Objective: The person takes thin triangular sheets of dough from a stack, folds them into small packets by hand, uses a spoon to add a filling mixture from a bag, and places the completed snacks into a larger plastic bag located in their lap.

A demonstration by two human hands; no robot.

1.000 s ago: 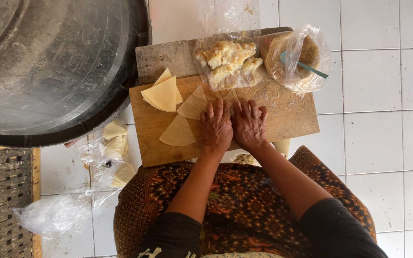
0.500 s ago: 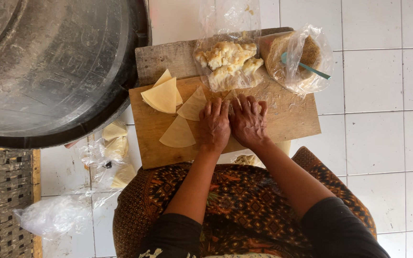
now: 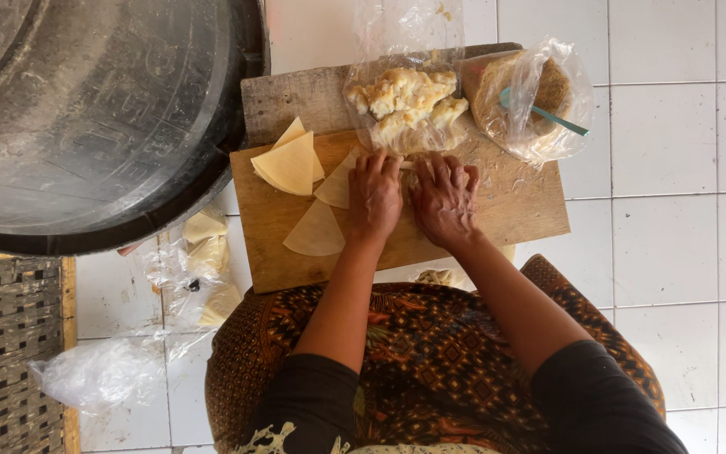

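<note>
Both hands (image 3: pixel 409 197) palm-down, side by side

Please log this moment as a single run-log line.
left hand: palm down on wrapper sheet | right hand: pressing beside it | surface: wooden board | nearby: filling bag

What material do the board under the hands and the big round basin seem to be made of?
Board: wood, unfinished and worn, with visible grain and pale stains. Basin: probably metal, dull grey with a scuffed sheen and a dark rim, though dark plastic cannot be excluded.
</note>
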